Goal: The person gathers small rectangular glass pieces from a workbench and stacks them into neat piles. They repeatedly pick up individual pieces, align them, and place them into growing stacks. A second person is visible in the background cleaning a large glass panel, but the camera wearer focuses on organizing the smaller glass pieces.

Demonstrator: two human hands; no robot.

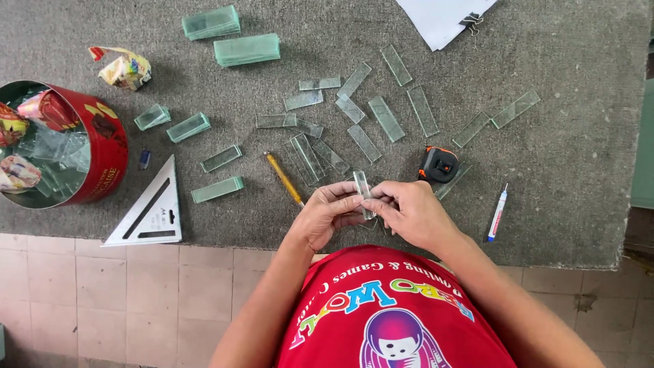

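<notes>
**Both hands pinch one glass strip over the desk edge**

The strip (pixel 364 193) shows only in part: fingers cover its lower end and both long edges, so its full length cannot be told. The left hand (pixel 329 215) and right hand (pixel 409 213) are each closed on it, fingertips meeting at its middle, just above the near edge of the grey desk (pixel 579 170). A further piece may lie beneath the hands; that is unclear.

The red tin (pixel 102 153) is cut off at the left, its contents a blur of glass and wrappers. The paper (pixel 436 17) with one clip is cut off at the top.

Loose single strips scattered on the desk number roughly fifteen; they overlap, so the count is uncertain. Seven or so stacked bundles lie to the left. One each: pencil (pixel 284 178), tape measure (pixel 438 164), pen (pixel 497 213), set square (pixel 151 212), crumpled wrapper (pixel 122 67).

The held strip's long axis runs almost straight away from the person, its top leaning slightly left.
</notes>
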